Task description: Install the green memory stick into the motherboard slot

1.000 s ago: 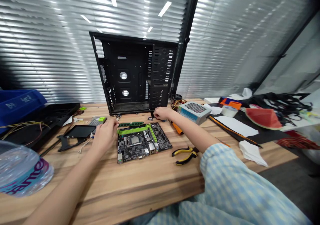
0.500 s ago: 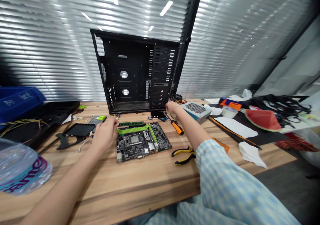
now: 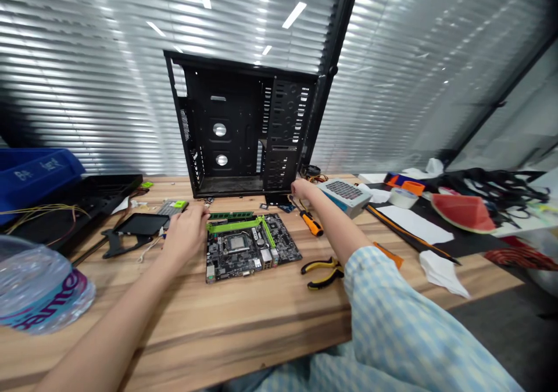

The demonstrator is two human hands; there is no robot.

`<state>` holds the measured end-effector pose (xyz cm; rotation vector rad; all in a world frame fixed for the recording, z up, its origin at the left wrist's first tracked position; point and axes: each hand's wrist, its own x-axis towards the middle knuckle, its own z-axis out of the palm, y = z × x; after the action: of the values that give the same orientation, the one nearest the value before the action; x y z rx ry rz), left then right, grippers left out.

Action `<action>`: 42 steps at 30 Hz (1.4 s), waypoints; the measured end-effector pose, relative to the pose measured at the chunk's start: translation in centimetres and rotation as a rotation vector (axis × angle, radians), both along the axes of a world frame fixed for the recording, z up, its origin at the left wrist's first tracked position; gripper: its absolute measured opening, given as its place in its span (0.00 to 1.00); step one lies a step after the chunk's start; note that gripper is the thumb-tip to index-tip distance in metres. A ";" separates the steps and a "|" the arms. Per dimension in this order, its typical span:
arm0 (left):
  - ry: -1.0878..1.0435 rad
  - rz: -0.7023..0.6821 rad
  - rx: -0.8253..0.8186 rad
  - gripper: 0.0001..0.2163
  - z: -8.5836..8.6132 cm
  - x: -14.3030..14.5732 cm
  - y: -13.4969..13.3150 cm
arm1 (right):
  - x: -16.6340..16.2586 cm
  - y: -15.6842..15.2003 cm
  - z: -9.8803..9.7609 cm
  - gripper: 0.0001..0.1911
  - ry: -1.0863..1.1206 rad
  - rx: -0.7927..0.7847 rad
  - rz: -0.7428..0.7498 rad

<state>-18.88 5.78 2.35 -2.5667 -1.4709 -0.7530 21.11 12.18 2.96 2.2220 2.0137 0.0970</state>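
My left hand (image 3: 187,229) is closed at the left end of a green RAM stick (image 3: 231,215), its fingertips pinched there. The stick lies along the far edge of a black motherboard (image 3: 248,247) with bright green slots and a bare processor. My right hand (image 3: 300,189) is curled by the lower right corner of a black computer case (image 3: 226,107); what its fingers hold, if anything, is hidden. Just below that hand lies an orange-handled screwdriver (image 3: 312,223). Yellow-and-black pliers (image 3: 325,271) lie nearer me, right of the motherboard, partly behind my right sleeve.
A grey power supply (image 3: 344,194) stands right of the case. Left are a plastic water bottle (image 3: 43,287), a blue bin (image 3: 39,171) and a black bracket (image 3: 131,235). White tape (image 3: 401,198), papers (image 3: 414,223) and a watermelon-patterned item (image 3: 464,212) are on the right.
The whole view has shifted slightly, so things appear a little further right. Both hands stay at nearly the same places, by the RAM stick and the case corner.
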 end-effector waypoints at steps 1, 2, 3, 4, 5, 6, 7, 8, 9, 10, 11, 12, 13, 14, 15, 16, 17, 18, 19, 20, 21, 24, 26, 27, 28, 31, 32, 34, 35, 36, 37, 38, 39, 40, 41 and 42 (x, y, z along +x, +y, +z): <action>-0.002 -0.002 0.000 0.11 0.0 0.0 0.0 | 0.0 -0.1 0.5 0.12 0.006 0.024 0.011; -0.007 -0.003 0.001 0.10 0.0 0.0 0.0 | -0.1 -0.3 1.1 0.12 0.013 0.051 0.025; -0.015 -0.005 0.002 0.10 -0.1 0.0 0.1 | -0.2 -0.5 1.8 0.12 0.020 0.082 0.040; -0.026 -0.009 0.004 0.10 -0.1 -0.1 0.1 | -0.4 -0.8 2.7 0.11 0.028 0.115 0.056; -0.041 -0.018 0.004 0.10 -0.2 -0.1 0.2 | -0.7 -1.2 3.6 0.11 0.036 0.149 0.071; -0.065 -0.027 0.003 0.10 -0.4 -0.1 0.3 | -1.2 -1.7 4.5 0.11 0.050 0.186 0.089; -0.095 -0.040 -0.002 0.10 -0.5 -0.2 0.4 | -1.7 -2.3 5.4 0.11 0.070 0.220 0.115; -0.132 -0.054 -0.012 0.10 -0.7 -0.2 0.5 | -2.5 -3.0 6.2 0.11 0.102 0.256 0.149; -0.173 -0.069 -0.026 0.10 -0.9 -0.2 0.6 | -3.3 -3.9 6.8 0.10 0.188 0.320 0.207; -0.216 -0.082 -0.043 0.11 -1.1 -0.3 0.8 | -4.2 -4.8 7.4 0.09 0.277 0.348 0.274; -0.255 -0.093 -0.061 0.11 -1.3 -0.3 0.9 | -5.1 -5.8 7.7 0.08 0.353 0.354 0.335; -0.288 -0.103 -0.078 0.11 -1.5 -0.3 1.0 | -6.1 -6.7 8.0 0.08 0.414 0.339 0.391; -0.314 -0.112 -0.095 0.11 -1.7 -0.3 1.1 | -7.0 -7.5 8.1 0.08 0.457 0.313 0.454; -0.332 -0.119 -0.111 0.11 -1.8 -0.3 1.1 | -7.8 -8.2 8.0 0.08 0.482 0.277 0.511; -0.344 -0.124 -0.124 0.11 -1.8 -0.3 1.2 | -8.5 -8.7 7.9 0.08 0.493 0.249 0.559; -0.352 -0.130 -0.134 0.11 -1.9 -0.2 1.2 | -9.1 -9.0 7.7 0.08 0.486 0.229 0.592; -0.357 -0.135 -0.141 0.11 -1.9 -0.2 1.2 | -9.5 -9.1 7.4 0.08 0.465 0.215 0.612; -0.359 -0.140 -0.144 0.11 -2.0 -0.2 1.2 | -9.8 -9.1 7.0 0.08 0.436 0.209 0.617; -0.358 -0.143 -0.146 0.11 -2.0 -0.2 1.2 | -10.0 -9.0 6.6 0.08 0.403 0.206 0.612; -0.355 -0.147 -0.147 0.11 -2.1 -0.2 1.2 | -10.2 -8.8 6.1 0.08 0.371 0.203 0.599; -0.352 -0.151 -0.148 0.11 -2.1 -0.2 1.2 | -10.3 -8.6 5.7 0.09 0.345 0.197 0.581; -0.341 -0.160 -0.145 0.10 -2.3 -0.3 1.3 | -10.6 -7.9 4.3 0.09 0.314 0.170 0.544; -0.337 -0.163 -0.142 0.10 -2.3 -0.3 1.2 | -10.8 -7.5 3.5 0.09 0.340 0.147 0.557; -0.336 -0.165 -0.141 0.09 -2.3 -0.3 1.2 | -10.9 -7.4 3.2 0.08 0.363 0.140 0.573; -0.335 -0.168 -0.141 0.09 -2.3 -0.2 1.1 | -11.0 -7.3 3.0 0.08 0.385 0.135 0.589; -0.337 -0.180 -0.144 0.08 -2.1 -0.2 1.0 | -11.3 -7.1 2.4 0.07 0.417 0.130 0.621; -0.336 -0.182 -0.146 0.08 -2.1 -0.2 0.9 | -11.4 -7.1 2.2 0.07 0.416 0.127 0.629; -0.332 -0.181 -0.147 0.07 -2.1 -0.2 0.9 | -11.6 -7.1 2.1 0.07 0.404 0.116 0.643; -0.327 -0.180 -0.147 0.07 -2.0 -0.2 0.8 | -11.7 -7.2 2.1 0.07 0.392 0.113 0.644; -0.321 -0.180 -0.148 0.07 -2.0 -0.2 0.8 | -11.8 -7.3 2.1 0.07 0.377 0.113 0.641; -0.317 -0.181 -0.149 0.07 -2.0 -0.2 0.8 | -12.0 -7.4 2.1 0.07 0.361 0.113 0.632; -0.314 -0.182 -0.150 0.07 -2.0 -0.2 0.8 | -12.1 -7.5 2.1 0.07 0.348 0.116 0.619; -0.314 -0.183 -0.151 0.07 -2.0 -0.2 0.8 | -12.1 -7.6 2.2 0.07 0.339 0.119 0.604; -0.314 -0.185 -0.151 0.07 -2.0 -0.3 0.8 | -12.2 -7.7 2.2 0.07 0.335 0.122 0.591; -0.316 -0.187 -0.150 0.08 -2.0 -0.3 0.8 | -12.2 -7.7 2.2 0.08 0.334 0.126 0.576; -0.318 -0.188 -0.149 0.08 -2.1 -0.3 0.9 | -12.3 -7.7 2.2 0.08 0.333 0.132 0.560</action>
<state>-19.15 6.71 0.24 -2.8318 -1.4242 -1.1653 8.83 4.44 5.16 1.7600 2.8380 -0.0930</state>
